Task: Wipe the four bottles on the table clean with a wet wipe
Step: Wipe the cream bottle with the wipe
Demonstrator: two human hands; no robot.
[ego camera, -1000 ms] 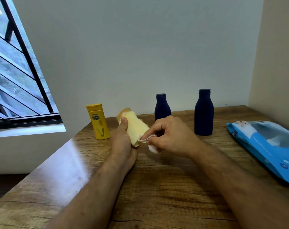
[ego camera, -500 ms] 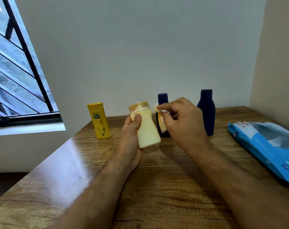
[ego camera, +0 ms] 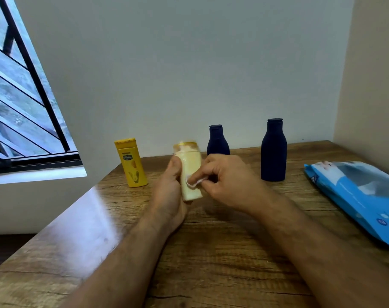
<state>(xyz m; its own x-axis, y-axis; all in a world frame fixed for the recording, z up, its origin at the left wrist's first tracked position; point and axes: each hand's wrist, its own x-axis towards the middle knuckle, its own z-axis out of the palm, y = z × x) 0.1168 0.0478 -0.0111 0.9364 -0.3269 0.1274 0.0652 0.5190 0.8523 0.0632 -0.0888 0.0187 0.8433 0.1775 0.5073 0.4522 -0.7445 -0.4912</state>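
The left hand (ego camera: 170, 185) grips the cream bottle (ego camera: 190, 172) upright above the surface (ego camera: 222, 252), long axis near vertical. The right hand (ego camera: 224, 181), immediately to its right, pinches the wet wipe (ego camera: 194, 181) against the bottle's side; strokes should run lengthwise.

Cream bottle (ego camera: 190, 174) with a yellow cap — held upright above the surface, a small white wet wipe (ego camera: 194, 181) pressed against its lower right side. Yellow bottle (ego camera: 131, 163), flat-capped and labelled, stands upright at left. Two dark navy bottles stand behind — the smaller (ego camera: 217, 141) partly hidden, the taller (ego camera: 273, 151) well apart at right.
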